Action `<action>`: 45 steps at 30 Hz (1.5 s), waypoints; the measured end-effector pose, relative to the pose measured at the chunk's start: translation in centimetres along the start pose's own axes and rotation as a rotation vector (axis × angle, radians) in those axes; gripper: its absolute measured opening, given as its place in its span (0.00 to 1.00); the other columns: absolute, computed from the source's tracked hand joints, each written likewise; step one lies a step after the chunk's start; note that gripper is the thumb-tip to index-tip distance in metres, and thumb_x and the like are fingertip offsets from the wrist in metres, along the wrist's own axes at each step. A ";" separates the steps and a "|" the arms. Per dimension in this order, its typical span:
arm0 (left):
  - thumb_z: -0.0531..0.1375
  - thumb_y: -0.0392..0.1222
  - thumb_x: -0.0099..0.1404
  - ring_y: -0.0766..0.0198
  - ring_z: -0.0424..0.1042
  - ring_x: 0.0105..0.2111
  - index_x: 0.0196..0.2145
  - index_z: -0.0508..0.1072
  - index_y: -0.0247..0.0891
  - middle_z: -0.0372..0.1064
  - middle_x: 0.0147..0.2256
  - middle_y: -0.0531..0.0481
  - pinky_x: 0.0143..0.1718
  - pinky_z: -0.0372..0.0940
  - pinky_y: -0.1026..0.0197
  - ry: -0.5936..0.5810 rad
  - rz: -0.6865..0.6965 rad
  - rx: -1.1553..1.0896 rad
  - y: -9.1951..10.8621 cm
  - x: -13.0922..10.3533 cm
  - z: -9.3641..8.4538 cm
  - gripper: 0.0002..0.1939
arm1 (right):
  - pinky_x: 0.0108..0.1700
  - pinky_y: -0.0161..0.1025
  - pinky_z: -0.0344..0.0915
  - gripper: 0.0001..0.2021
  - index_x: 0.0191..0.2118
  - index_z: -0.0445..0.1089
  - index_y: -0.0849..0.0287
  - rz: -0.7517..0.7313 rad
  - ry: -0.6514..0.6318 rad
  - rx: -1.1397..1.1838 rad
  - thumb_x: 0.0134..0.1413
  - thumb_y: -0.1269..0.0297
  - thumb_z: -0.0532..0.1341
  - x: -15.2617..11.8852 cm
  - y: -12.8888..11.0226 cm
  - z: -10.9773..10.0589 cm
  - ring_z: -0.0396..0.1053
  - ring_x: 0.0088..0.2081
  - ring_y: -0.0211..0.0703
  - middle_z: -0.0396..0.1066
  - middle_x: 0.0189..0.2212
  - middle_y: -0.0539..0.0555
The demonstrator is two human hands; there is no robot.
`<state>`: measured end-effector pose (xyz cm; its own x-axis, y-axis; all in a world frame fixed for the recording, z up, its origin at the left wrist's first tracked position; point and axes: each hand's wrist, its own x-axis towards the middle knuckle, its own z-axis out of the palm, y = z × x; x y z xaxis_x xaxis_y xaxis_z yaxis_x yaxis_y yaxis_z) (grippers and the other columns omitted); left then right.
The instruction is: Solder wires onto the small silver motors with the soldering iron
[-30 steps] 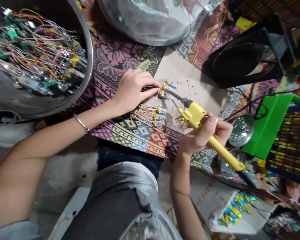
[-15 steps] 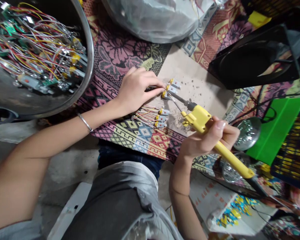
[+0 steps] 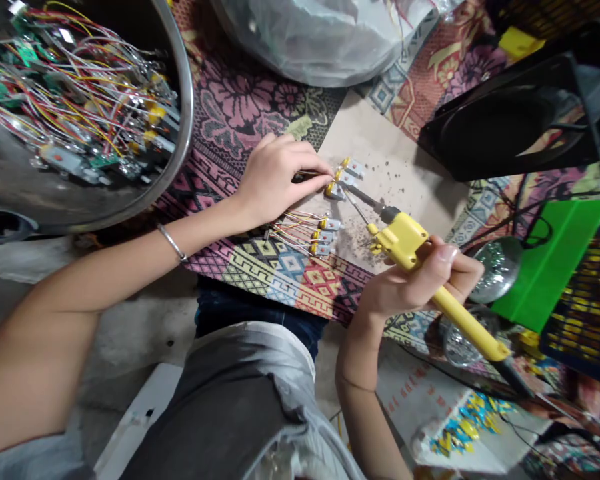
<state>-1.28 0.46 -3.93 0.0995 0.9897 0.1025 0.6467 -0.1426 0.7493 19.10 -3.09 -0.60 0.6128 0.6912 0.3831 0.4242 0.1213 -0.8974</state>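
Observation:
My right hand [image 3: 437, 270] is wrapped around a yellow soldering iron [image 3: 405, 240] with a thin solder feed tube beside its tip. That tip reaches the yellow ends of small grey motors [image 3: 347, 179] grouped on a cardboard sheet [image 3: 405, 157]. My left hand [image 3: 283, 177] is closed in a pinch right at those yellow ends; what its thumb and forefinger hold is too small and covered to make out. Closer to my body lie three more motors [image 3: 325, 237], with thin red, white and yellow wires [image 3: 295, 230] running left from them, partly under my left hand.
A large metal bowl [image 3: 185, 120] at the left holds a heap of wired motors. Beyond the cardboard sits a plastic-covered bundle [image 3: 320, 47]. On the right are a black fan [image 3: 510, 107], a green box [image 3: 550, 260], a small metal dish [image 3: 497, 267] and a dark basket [image 3: 585, 300].
The view has shifted slightly. Both hands keep their grips, and the iron's tip stays among the motors on the cardboard with hardly any movement.

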 end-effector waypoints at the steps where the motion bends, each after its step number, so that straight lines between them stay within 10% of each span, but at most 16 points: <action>1: 0.64 0.48 0.76 0.50 0.76 0.49 0.43 0.85 0.51 0.82 0.44 0.50 0.58 0.66 0.39 0.000 0.004 0.005 0.0 0.0 0.0 0.07 | 0.48 0.53 0.73 0.16 0.30 0.58 0.51 0.008 0.004 -0.014 0.58 0.46 0.59 0.0 0.0 0.0 0.67 0.37 0.42 0.56 0.30 0.47; 38: 0.64 0.47 0.75 0.50 0.75 0.48 0.43 0.85 0.50 0.82 0.44 0.50 0.56 0.65 0.43 -0.030 0.024 0.006 -0.3 0.3 0.1 0.08 | 0.34 0.45 0.72 0.15 0.28 0.64 0.50 0.101 -0.226 -0.066 0.59 0.50 0.66 1.4 -3.9 -0.5 0.63 0.31 0.40 0.58 0.28 0.47; 45: 0.65 0.48 0.74 0.50 0.76 0.49 0.42 0.85 0.50 0.82 0.43 0.50 0.57 0.65 0.43 -0.001 0.012 -0.018 -0.3 0.3 0.3 0.07 | 0.41 0.49 0.74 0.12 0.28 0.64 0.50 0.081 0.021 0.020 0.59 0.54 0.63 -0.2 -2.7 0.0 0.67 0.33 0.42 0.63 0.29 0.47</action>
<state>-1.22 0.78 -4.32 0.1081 0.9879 0.1111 0.6316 -0.1546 0.7598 17.82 -3.56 1.74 0.6584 0.6842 0.3137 0.3600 0.0799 -0.9295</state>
